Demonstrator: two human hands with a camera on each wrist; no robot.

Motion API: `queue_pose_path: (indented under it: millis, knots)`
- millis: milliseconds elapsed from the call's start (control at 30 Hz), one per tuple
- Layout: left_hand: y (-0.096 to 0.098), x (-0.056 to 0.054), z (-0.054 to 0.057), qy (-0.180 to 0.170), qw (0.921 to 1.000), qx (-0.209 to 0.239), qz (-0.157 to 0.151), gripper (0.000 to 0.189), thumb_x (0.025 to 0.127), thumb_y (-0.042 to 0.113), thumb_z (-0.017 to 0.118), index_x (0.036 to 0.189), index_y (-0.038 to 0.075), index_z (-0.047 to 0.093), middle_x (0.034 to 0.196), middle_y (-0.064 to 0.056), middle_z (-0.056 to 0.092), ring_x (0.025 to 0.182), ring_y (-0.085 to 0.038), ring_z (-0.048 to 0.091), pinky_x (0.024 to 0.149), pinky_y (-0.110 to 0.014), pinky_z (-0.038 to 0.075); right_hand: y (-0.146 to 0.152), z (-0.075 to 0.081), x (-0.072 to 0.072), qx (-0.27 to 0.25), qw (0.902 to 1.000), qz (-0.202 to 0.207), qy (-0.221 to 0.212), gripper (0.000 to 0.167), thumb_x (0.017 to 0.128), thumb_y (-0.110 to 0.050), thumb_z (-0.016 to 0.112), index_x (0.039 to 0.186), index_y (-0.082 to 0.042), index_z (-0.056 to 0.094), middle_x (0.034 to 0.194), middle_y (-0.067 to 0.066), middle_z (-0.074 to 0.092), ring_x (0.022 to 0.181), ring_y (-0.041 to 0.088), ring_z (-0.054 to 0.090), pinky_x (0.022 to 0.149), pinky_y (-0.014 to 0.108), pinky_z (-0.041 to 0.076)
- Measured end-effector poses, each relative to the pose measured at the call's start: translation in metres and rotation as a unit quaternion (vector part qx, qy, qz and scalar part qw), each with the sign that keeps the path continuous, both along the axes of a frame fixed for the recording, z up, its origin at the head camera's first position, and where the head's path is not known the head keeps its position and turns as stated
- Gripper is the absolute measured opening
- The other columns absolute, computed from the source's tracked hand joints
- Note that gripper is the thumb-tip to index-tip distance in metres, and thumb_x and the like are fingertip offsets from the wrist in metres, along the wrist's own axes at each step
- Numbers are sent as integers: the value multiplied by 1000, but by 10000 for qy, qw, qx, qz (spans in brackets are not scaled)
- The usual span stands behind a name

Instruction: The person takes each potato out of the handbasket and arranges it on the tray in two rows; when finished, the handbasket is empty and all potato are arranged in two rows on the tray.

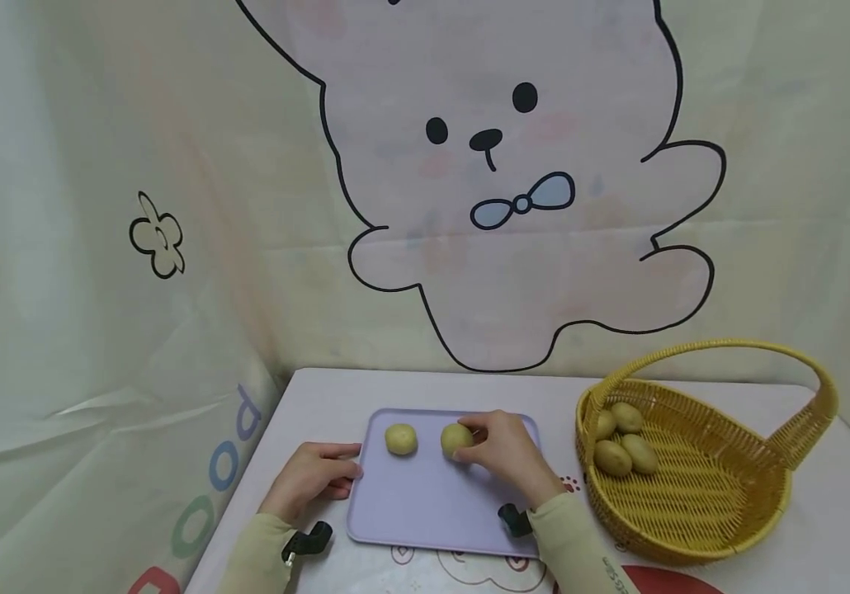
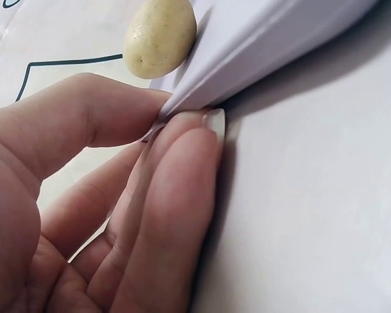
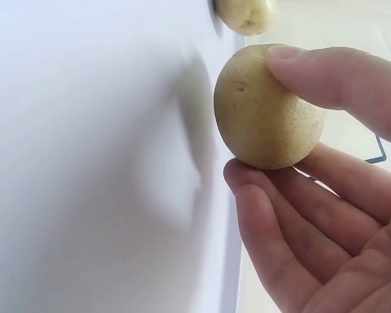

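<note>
A lavender tray point(image 1: 425, 507) lies on the table in the head view. At its left rim my left hand point(image 1: 314, 478) pinches the edge, thumb and fingers on either side of it in the left wrist view. My right hand point(image 1: 508, 455) holds a potato point(image 3: 264, 114) between thumb and fingertips, close over the tray's far half. To the left of it a second potato point(image 1: 400, 439) sits on the tray; the left wrist view shows this potato point(image 2: 159, 39) beyond the rim.
A yellow woven basket point(image 1: 707, 495) with a tall handle stands right of the tray, several potatoes point(image 1: 613, 459) gathered at its left end. Behind the white table point(image 1: 328, 396) hangs a curtain point(image 1: 299, 289) printed with a cartoon bear. A red shape shows near the right sleeve.
</note>
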State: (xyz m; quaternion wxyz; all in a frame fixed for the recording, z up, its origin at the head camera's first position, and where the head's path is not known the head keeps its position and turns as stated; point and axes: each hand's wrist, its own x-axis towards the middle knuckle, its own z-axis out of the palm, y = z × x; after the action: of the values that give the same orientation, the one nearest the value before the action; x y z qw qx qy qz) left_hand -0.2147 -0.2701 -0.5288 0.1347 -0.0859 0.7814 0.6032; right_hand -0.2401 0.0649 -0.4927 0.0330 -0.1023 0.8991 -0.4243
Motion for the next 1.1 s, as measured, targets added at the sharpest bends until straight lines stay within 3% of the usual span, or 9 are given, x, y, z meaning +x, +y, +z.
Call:
queue_pose_path:
  millis: [1100]
  knots:
    - [3, 0, 3, -137, 9996, -181, 168, 54, 80, 10, 88, 133, 4, 77, 77, -4, 76, 64, -11, 69, 62, -26, 63, -8, -13, -4, -50, 9999, 28, -145, 49, 82, -16, 95, 126, -4, 78, 108, 5, 81, 96, 15, 74, 86, 38, 64]
